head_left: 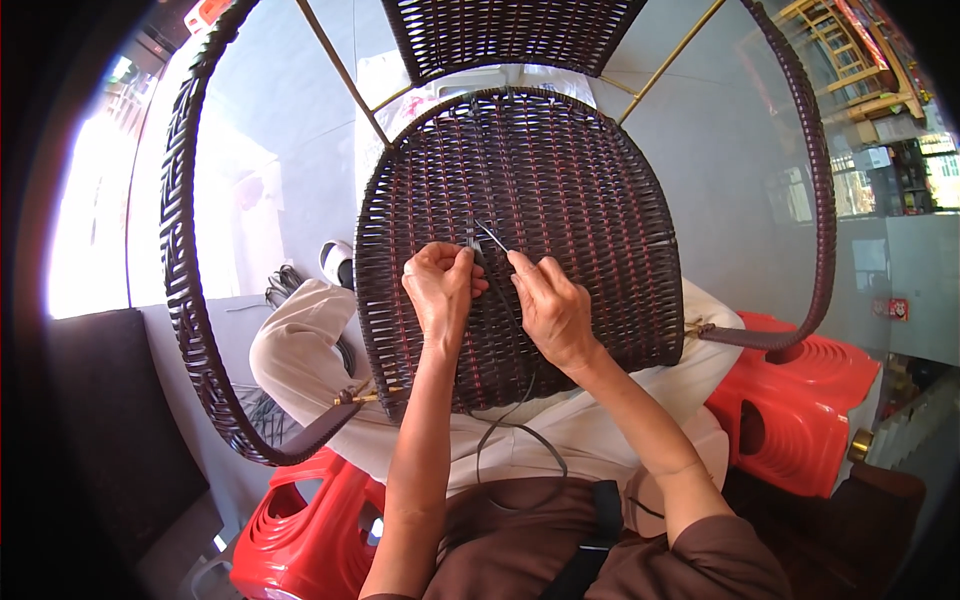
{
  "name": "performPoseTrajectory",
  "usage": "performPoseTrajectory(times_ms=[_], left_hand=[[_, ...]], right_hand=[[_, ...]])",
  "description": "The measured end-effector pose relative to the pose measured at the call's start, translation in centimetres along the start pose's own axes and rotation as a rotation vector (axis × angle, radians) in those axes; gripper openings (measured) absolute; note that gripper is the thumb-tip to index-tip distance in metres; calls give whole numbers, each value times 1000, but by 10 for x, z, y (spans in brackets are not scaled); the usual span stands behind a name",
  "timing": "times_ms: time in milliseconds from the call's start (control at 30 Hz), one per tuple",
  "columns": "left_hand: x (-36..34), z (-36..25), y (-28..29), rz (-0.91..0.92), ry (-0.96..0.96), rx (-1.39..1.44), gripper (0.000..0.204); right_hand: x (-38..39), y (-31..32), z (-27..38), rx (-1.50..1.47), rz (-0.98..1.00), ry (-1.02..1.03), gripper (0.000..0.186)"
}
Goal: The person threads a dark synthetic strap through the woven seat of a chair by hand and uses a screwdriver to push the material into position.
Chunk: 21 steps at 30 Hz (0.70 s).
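Observation:
A dark brown woven chair seat (pixel 520 170) with reddish streaks lies across my lap. My left hand (pixel 440 285), at the middle of the weave, pinches a dark flat strip (pixel 477 250). My right hand (pixel 550 300), just to its right, is closed on a thin metal tool (pixel 492 234), its tip at the weave beside the strip; the handle is hidden in my fingers. A long dark cord (pixel 560 460) loops from the seat's front over my lap. A woven backrest (pixel 515 30) stands behind the seat, with curved wrapped arms (pixel 178 230) at both sides.
Red plastic stools (pixel 800 400) (pixel 300 540) are at both sides. A dark upholstered seat (pixel 120 410) stands at left. Bundled strips (pixel 283 290) and a white shoe (pixel 336 260) lie on the floor (pixel 670 120). Wooden furniture (pixel 840 50) is at the back right.

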<state>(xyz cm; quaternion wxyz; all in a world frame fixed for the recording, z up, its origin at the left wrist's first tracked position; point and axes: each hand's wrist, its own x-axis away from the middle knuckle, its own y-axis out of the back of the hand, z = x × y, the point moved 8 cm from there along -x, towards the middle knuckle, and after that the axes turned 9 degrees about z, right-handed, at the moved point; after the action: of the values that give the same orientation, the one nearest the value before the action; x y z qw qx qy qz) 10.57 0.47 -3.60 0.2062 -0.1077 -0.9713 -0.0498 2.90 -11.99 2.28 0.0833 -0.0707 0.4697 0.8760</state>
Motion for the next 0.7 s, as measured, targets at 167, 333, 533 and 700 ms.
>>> performPoseTrajectory(times_ms=[167, 333, 533, 700], left_hand=[[2, -3, 0, 4, -4, -1, 14], [2, 1, 0, 14, 6, 27, 11], [9, -14, -6, -3, -169, -20, 21], [8, -18, -8, 24, -184, -185, 32]], right_hand=[[10, -8, -1, 87, -112, 74, 33], [11, -10, -2, 83, -148, 93, 34], [11, -6, -2, 46, -162, 88, 35], [11, -6, -3, 9, -138, 61, 36]])
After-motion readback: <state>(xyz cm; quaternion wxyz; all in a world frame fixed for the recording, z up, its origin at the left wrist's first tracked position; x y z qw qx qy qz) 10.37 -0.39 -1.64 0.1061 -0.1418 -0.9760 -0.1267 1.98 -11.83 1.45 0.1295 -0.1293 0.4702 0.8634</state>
